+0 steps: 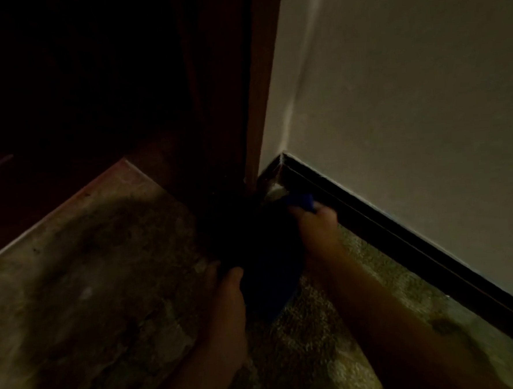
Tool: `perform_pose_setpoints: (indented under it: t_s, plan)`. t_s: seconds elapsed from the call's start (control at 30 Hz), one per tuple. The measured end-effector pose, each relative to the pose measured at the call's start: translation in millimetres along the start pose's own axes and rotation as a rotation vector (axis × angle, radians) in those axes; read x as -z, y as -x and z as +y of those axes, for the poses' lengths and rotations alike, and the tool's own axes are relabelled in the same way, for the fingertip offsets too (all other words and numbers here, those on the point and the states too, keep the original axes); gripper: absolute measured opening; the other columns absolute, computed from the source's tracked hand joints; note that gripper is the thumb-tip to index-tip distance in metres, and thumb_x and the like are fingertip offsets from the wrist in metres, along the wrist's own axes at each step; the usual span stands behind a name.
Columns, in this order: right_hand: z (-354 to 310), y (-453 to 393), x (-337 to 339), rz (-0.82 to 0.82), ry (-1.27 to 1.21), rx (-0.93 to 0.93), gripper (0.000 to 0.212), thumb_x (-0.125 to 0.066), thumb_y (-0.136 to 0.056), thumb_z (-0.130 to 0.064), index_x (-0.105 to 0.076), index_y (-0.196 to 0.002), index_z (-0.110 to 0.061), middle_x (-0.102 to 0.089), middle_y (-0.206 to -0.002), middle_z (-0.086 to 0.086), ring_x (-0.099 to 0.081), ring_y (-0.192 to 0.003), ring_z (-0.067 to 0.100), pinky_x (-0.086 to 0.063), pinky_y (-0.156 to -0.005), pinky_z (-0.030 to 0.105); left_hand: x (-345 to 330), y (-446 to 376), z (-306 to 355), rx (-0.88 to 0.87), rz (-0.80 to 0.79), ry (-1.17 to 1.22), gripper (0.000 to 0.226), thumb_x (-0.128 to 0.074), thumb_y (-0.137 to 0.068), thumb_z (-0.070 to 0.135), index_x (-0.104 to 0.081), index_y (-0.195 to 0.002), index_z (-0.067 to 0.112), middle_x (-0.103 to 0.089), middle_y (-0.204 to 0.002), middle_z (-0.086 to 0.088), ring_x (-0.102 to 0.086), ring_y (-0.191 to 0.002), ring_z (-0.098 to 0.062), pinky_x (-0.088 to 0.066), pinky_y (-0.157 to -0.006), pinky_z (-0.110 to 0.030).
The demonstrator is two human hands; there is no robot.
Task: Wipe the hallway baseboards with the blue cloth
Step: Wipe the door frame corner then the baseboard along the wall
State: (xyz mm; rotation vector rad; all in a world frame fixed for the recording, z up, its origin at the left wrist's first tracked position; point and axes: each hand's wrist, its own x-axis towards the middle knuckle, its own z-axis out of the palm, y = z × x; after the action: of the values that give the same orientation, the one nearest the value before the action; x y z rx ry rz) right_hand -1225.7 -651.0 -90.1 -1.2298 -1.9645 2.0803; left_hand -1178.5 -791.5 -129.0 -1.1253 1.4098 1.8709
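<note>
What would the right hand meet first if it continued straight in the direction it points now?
Probably the inner corner, where the dark wooden baseboard meets the brown door frame. The right hand pushes the blue cloth towards it; the pale dusty patch lies just ahead, though depth is unclear.

Speckled floor (90,294), pale wall (408,94), brown door frame (258,104).

The baseboard (402,239) runs from frame centre to lower right, under the wall (408,94). The door frame (261,88) stands left of the corner. Floor (90,294) fills the lower left.
</note>
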Motion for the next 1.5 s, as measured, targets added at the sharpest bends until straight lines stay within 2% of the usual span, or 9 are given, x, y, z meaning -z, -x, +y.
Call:
perform_pose_setpoints:
  t_s: [0.2,0.4,0.5,0.7,0.9,1.03,1.17,1.3,1.5]
  plan:
    - [-60,-24,-35,0.024,0.311,0.153,0.012,-0.062,-0.087,-0.013,-0.054,-0.079,-0.016,-0.066,-0.090,0.012,-0.066,-0.087,0.029,-0.057,-0.078,0.043,-20,25,32,-0.046,-0.169,0.205,0.042,-0.047,-0.099,0.007,-0.050,-0.140,0.014,-0.058,-0.136,-0.006,-0.057,-0.116,-0.020,-0.047,-0.069,-0.026]
    - [-25,-13,-12,-0.358,0.232,0.206,0.019,-0.064,-0.085,0.003,-0.063,-0.073,-0.012,-0.065,-0.070,0.005,-0.063,-0.060,0.013,-0.052,-0.062,0.027,-14,28,12,0.000,-0.076,0.135,0.043,-0.045,-0.102,0.017,-0.045,-0.145,0.017,-0.048,-0.146,-0.008,-0.050,-0.124,-0.023,-0.044,-0.080,-0.030]
    - [-16,-5,-12,-0.513,0.479,0.351,0.015,-0.064,-0.086,0.000,-0.069,-0.099,-0.004,-0.071,-0.098,0.012,-0.068,-0.086,0.018,-0.055,-0.078,0.030,-12,30,1,0.011,-0.025,0.062,0.045,-0.046,-0.101,0.017,-0.042,-0.146,0.019,-0.046,-0.148,-0.009,-0.051,-0.124,-0.026,-0.047,-0.085,-0.032]
    - [9,23,-14,-0.282,0.257,0.180,0.018,-0.059,-0.090,-0.008,-0.067,-0.106,-0.010,-0.072,-0.098,0.010,-0.069,-0.086,0.022,-0.058,-0.079,0.037,7,29,9,0.116,0.001,0.037,0.044,-0.043,-0.103,0.017,-0.040,-0.145,0.002,-0.045,-0.147,-0.019,-0.045,-0.132,-0.035,-0.039,-0.100,-0.041]
    - [-32,-33,-3,0.113,0.149,-0.115,0.029,-0.070,-0.081,-0.011,-0.064,-0.107,0.001,-0.067,-0.100,0.016,-0.065,-0.091,0.034,-0.056,-0.084,0.043,-20,22,22,-0.014,-0.126,0.126,0.047,-0.053,-0.098,0.012,-0.046,-0.143,0.023,-0.051,-0.143,-0.006,-0.054,-0.124,-0.024,-0.051,-0.075,-0.030]
    - [-46,-43,-43,0.145,0.392,-0.142,0.019,-0.056,-0.093,-0.019,-0.059,-0.104,-0.004,-0.054,-0.078,0.008,-0.053,-0.068,0.024,-0.044,-0.069,0.032,-32,14,46,0.044,-0.092,0.252,0.045,-0.048,-0.099,0.008,-0.046,-0.144,0.014,-0.047,-0.146,-0.006,-0.046,-0.133,-0.025,-0.047,-0.076,-0.028]
    - [-29,-40,-38,0.057,0.548,-0.055,0.029,-0.055,-0.093,-0.018,-0.061,-0.120,-0.010,-0.063,-0.115,0.014,-0.061,-0.106,0.032,-0.044,-0.076,0.031,-17,16,44,0.081,-0.078,0.243,0.046,-0.049,-0.099,0.007,-0.045,-0.144,0.014,-0.048,-0.146,-0.010,-0.050,-0.127,-0.026,-0.048,-0.068,-0.028]
    - [-16,-37,-30,-0.129,0.605,0.009,0.024,-0.061,-0.090,-0.014,-0.065,-0.113,-0.007,-0.066,-0.112,0.016,-0.063,-0.104,0.031,-0.051,-0.083,0.034,-8,30,28,0.063,-0.052,0.151,0.047,-0.044,-0.101,0.005,-0.038,-0.147,0.013,-0.040,-0.150,-0.010,-0.043,-0.133,-0.030,-0.046,-0.084,-0.032]
    - [-29,-45,-38,0.089,0.467,-0.069,0.032,-0.052,-0.095,-0.017,-0.056,-0.125,-0.007,-0.061,-0.117,0.017,-0.060,-0.107,0.034,-0.047,-0.077,0.034,-25,15,47,-0.052,-0.092,0.139,0.043,-0.050,-0.098,0.011,-0.048,-0.141,0.014,-0.053,-0.138,-0.006,-0.055,-0.106,-0.018,-0.048,-0.068,-0.026]
